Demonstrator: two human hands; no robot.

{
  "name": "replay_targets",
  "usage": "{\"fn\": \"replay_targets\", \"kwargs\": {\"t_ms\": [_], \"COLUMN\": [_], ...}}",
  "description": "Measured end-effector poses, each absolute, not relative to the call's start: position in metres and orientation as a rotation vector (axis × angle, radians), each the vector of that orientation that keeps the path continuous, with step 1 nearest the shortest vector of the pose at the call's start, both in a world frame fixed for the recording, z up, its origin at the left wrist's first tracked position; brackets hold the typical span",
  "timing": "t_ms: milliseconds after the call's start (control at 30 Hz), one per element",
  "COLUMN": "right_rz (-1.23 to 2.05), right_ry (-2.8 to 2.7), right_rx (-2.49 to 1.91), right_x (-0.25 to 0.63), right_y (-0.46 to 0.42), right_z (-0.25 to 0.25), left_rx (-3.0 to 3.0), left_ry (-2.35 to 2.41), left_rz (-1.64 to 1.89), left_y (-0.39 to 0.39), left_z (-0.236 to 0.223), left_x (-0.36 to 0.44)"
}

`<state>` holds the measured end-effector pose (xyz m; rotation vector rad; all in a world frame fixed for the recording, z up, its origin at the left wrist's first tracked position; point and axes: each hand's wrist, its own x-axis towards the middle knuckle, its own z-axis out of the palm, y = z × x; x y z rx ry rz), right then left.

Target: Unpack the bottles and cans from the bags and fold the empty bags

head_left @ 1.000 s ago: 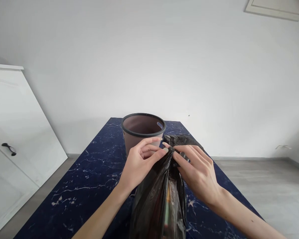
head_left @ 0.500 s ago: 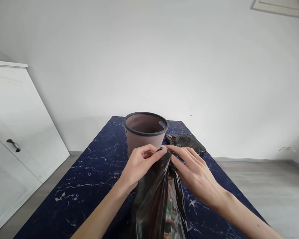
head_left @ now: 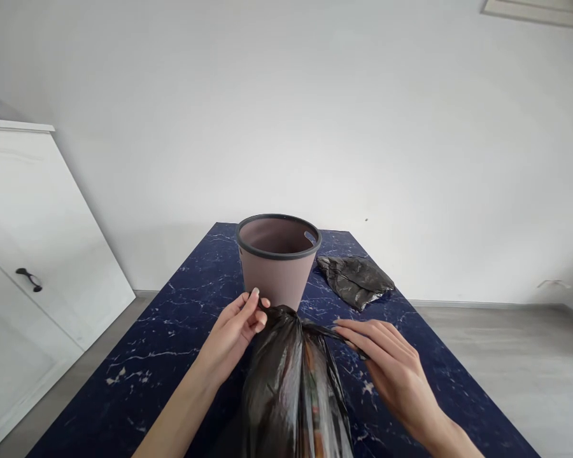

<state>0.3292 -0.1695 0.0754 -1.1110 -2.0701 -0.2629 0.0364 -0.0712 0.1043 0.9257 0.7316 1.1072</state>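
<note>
The left hand (head_left: 230, 336), just in front of the bin and toward its left, pinches one drawn-out end of the filled black bag (head_left: 281, 388) between thumb and fingers. The right hand (head_left: 395, 364), in front of the bin and off to its right, grips another end, a thin strip stretched sideways from the bag's gathered neck and held between thumb and fingers. The bag stands directly in front of the bin, its neck overlapping the bin's lower front in view; whether they touch cannot be told. Coloured contents show dimly through the plastic. The bin (head_left: 277, 275), mauve with a dark rim, stands upright. Right of the bin lies a crumpled black bag (head_left: 356, 281), flat on the dark blue marbled table (head_left: 181, 318) beneath everything. Well left of the bin is a white cabinet (head_left: 42, 235) with a black handle (head_left: 28, 280); behind the bin rises a pale wall (head_left: 286, 114).
</note>
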Motion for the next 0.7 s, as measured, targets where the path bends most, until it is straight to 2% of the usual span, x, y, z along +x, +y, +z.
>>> {"fn": "replay_targets", "kwargs": {"t_ms": [233,433,567,700], "right_rz": [0.025,0.703,0.666,0.788], "right_ry": [-1.997,-1.836,-1.954,-2.140], "right_rx": [-1.245,-1.459,-1.446,-1.386], "right_x": [0.344,0.333,0.301,0.273], "right_y": [-0.183,-0.168,-0.137,-0.102], "right_z": [0.052,0.101,0.134,0.139], "left_rx": [0.839,0.799,0.815,0.871], "left_ry": [0.718,0.617,0.570,0.550], "left_rz": [1.159,1.188,1.197,1.187], "left_y": [-0.071,-0.076,-0.081,-0.084], "left_z": [0.089,0.089,0.092,0.095], "left_x": [0.033,0.045,0.054,0.058]}}
